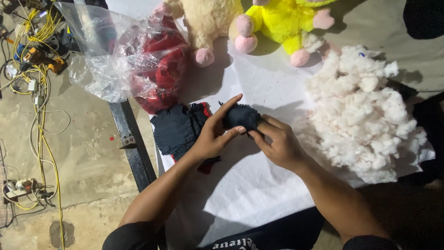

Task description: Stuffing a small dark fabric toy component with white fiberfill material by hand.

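Observation:
My left hand (213, 133) and my right hand (277, 142) meet over a white sheet (259, 185), both gripping a small dark navy fabric piece (242, 116) that bulges like a stuffed pouch. The left thumb and fingers wrap its left side; the right fingers pinch its lower right edge. Just left of it lies a flat stack of dark navy fabric pieces with red trim (178, 129). A big heap of white fluffy stuffing (360, 115) sits to the right of my right hand.
A clear plastic bag with red fabric (138, 60) lies at the upper left. A cream plush toy (203, 23) and a yellow plush toy (282, 23) lie at the top. A black metal table frame (132, 143) borders the sheet; yellow cables and tools (37, 55) cover the floor at left.

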